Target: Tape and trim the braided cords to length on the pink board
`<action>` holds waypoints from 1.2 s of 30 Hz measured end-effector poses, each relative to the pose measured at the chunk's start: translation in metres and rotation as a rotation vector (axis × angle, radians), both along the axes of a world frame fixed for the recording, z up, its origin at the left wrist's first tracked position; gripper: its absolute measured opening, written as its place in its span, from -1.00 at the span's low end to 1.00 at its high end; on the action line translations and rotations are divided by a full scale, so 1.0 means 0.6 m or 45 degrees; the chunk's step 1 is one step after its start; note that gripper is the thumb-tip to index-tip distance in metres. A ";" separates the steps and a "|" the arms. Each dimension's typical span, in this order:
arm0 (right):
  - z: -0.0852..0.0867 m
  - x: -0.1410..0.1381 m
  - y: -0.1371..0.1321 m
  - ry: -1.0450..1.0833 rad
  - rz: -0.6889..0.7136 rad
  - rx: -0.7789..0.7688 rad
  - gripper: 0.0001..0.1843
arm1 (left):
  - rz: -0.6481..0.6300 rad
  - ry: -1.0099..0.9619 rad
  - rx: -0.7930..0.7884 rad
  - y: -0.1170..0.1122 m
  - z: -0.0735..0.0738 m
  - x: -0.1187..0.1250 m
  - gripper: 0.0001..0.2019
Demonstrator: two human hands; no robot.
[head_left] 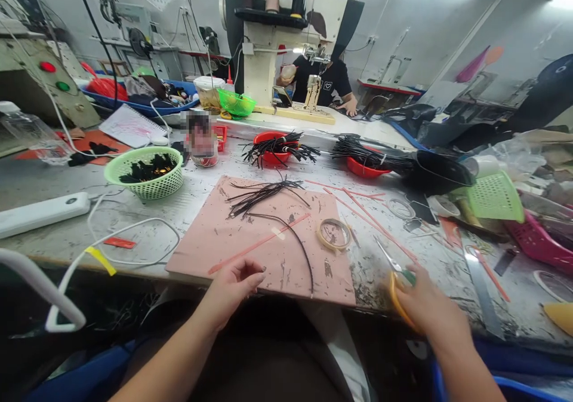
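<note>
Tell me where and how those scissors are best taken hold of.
Take the scissors by the orange handle loop, coming from the near right, where the right hand has its grip. The loop curves toward the person, while the metal blades point away and leftward, so this should keep the grip off the edges.

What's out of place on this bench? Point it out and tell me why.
Black scraps litter the worktable, dense near the scissors in the right hand; they look like unswept trimmings. The pink mat also shows ragged dark patches, perhaps wear or stuck bits; I can't tell which.
</note>
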State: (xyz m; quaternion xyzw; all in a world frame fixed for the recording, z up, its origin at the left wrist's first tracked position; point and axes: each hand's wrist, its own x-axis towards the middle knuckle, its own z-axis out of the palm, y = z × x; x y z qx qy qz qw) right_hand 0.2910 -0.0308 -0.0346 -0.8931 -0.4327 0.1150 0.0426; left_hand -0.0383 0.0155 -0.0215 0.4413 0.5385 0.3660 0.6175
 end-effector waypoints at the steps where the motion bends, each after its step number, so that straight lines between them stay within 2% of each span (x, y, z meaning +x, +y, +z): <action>1: -0.002 0.017 0.004 -0.054 -0.010 -0.075 -0.26 | -0.011 0.000 0.006 -0.001 0.000 0.002 -0.81; 3: -0.008 0.034 0.008 -0.125 0.013 -0.118 -0.32 | -0.020 0.009 0.035 -0.004 -0.002 0.005 -0.80; 4: -0.011 0.033 0.009 -0.182 0.032 -0.068 -0.36 | -0.022 0.027 0.055 -0.005 -0.003 0.007 -0.80; 6: -0.015 0.014 0.011 -0.303 0.155 0.182 -0.49 | -0.042 0.120 0.122 -0.006 -0.006 0.008 -0.82; 8: -0.015 -0.023 0.015 -0.273 0.513 0.518 -0.62 | -0.081 0.323 0.276 -0.004 -0.011 0.006 -0.84; 10: -0.015 -0.068 0.024 -0.047 1.036 0.740 -0.71 | -0.117 0.624 0.551 0.001 -0.019 0.004 -0.84; 12: -0.016 -0.110 0.032 0.200 1.437 0.778 -0.72 | -0.173 0.979 0.857 0.005 -0.032 0.000 -0.82; 14: -0.018 -0.139 0.036 0.323 1.609 0.768 -0.69 | -0.273 1.310 1.087 0.007 -0.046 -0.002 -0.77; 16: -0.021 -0.151 0.035 0.315 1.656 0.777 -0.63 | -0.358 1.525 1.236 0.005 -0.056 -0.003 -0.74; 19: -0.028 -0.146 0.027 0.197 1.705 0.814 -0.59 | -0.436 1.636 1.387 0.000 -0.057 -0.003 -0.72; 24: -0.040 -0.133 0.021 0.051 1.756 0.873 -0.66 | -0.598 1.780 1.436 0.004 -0.044 -0.005 -0.77; 28: -0.043 -0.142 0.027 0.114 1.690 1.010 -0.83 | -0.466 1.637 1.357 0.012 -0.050 -0.013 -0.76; 31: -0.034 -0.157 0.031 0.177 1.651 1.152 -0.83 | -0.341 1.471 1.357 0.011 -0.058 -0.020 -0.73; 33: -0.017 -0.165 0.040 0.218 1.554 1.274 -0.81 | -0.286 1.396 1.373 0.010 -0.058 -0.024 -0.72; 34: -0.005 -0.167 0.048 0.249 1.451 1.348 -0.82 | -0.263 1.373 1.378 0.009 -0.057 -0.025 -0.72; 36: 0.029 -0.165 0.079 0.355 1.123 1.468 -0.85 | -0.214 1.338 1.387 0.007 -0.052 -0.028 -0.75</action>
